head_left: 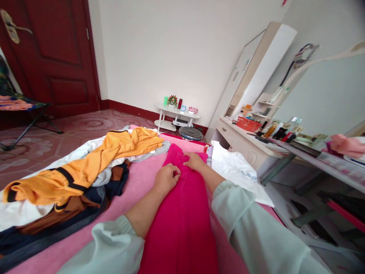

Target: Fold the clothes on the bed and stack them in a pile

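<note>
Fingers of the left hand (165,179) curled inward over the magenta garment (188,217), those of the right hand (196,161) bent onto its far end; whether either set clamps the cloth cannot be told. The garment lies lengthwise on a pink sheet (142,179). At right, a white shirt (232,163); at left, an orange garment (125,144) atop other clothes (119,184). Beyond, a low stand (175,111) by the wall (171,49) and, farther right, a table (242,140) bearing a red basket (248,123)

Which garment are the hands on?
The magenta garment, lying between the orange garment and the white T-shirt; left hand and right hand are on it alone.
</note>
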A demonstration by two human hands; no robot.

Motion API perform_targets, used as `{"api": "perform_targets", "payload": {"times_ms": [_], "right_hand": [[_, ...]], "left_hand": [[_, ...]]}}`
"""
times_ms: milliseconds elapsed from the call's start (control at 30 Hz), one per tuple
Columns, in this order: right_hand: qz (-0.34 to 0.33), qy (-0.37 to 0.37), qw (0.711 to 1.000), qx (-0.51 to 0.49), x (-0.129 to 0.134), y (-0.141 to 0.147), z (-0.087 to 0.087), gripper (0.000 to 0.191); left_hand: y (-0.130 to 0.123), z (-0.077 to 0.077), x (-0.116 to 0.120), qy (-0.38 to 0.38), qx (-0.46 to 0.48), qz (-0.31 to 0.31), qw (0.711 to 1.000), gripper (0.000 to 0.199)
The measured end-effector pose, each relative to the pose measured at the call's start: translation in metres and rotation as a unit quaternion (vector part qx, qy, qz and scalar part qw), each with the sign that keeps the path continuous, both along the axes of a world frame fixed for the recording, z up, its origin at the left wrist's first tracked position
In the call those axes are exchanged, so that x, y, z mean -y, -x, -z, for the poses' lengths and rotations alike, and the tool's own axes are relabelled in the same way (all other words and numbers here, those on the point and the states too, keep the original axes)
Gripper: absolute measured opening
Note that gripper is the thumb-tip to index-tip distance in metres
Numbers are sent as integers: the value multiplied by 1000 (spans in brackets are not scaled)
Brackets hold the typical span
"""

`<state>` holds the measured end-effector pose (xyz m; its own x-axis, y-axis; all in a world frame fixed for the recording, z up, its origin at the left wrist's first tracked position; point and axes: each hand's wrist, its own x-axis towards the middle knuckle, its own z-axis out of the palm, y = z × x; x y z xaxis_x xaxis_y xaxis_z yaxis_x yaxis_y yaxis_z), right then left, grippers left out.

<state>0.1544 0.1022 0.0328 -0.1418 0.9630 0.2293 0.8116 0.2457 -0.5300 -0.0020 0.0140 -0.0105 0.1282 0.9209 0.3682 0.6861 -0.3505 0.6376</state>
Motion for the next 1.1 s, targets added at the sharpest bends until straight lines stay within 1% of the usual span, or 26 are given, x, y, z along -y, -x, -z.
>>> {"api": "perform_targets", "payload": {"times_ms": [67,100,167,233,267,300,367,433,467,533,567,600,667,733,767,800,833,900,1033,1100], "right_hand": [[4,-11,1000,22,5,5,5,15],[5,-20,999,28,7,7,6,13],[-13,-53,998,19,12,9,8,25],[-39,-105,994,-14,13,4,7,40],[-36,-134,990,-33,12,-1,5,45],[-15,-158,986,-47,10,-9,3,47],[79,-164,983,-31,5,-30,-2,43],[173,-125,977,19,0,-55,-6,37],[202,-99,973,43,-2,-67,-8,34],[221,-57,971,73,-5,-85,-8,30],[219,-44,971,81,-6,-91,-7,29],[215,-31,972,91,-6,-95,-5,29],[205,-12,972,110,-7,-97,-1,30],[196,2,973,125,-8,-94,2,27],[193,8,972,132,-9,-92,3,23],[191,12,972,138,-10,-90,3,19],[191,14,971,143,-12,-88,2,15],[196,8,969,153,-16,-86,-1,13],[220,-41,961,162,-23,-83,-8,20],[227,-65,959,159,-25,-83,-7,24]], "left_hand": [[-1,-1,1,-14,10,-22,1000,17],[-1,-1,2,-27,21,-37,999,23],[-2,-2,3,-53,39,-58,996,36],[-2,-2,3,-55,39,-52,996,39],[-2,-1,3,-48,33,-45,997,38],[-1,-1,2,-38,27,-38,998,36],[-1,0,1,-22,17,-34,999,34],[-1,-1,1,-24,11,-43,999,34],[-2,-2,1,-37,6,-49,998,33],[-3,-7,5,-85,-6,-48,995,31],[-4,-10,8,-112,-13,-34,993,30],[-5,-13,11,-134,-22,-7,991,29],[-8,-17,17,-151,-46,85,984,31],[-9,-17,20,-131,-74,183,971,33],[-10,-16,21,-116,-86,217,965,34],[-10,-15,21,-101,-96,238,961,34],[-11,-13,21,-89,-102,247,959,33],[-11,-10,19,-78,-103,246,961,30],[-11,-9,16,-75,-87,247,962,24],[-11,-10,15,-72,-85,247,963,23]]}}
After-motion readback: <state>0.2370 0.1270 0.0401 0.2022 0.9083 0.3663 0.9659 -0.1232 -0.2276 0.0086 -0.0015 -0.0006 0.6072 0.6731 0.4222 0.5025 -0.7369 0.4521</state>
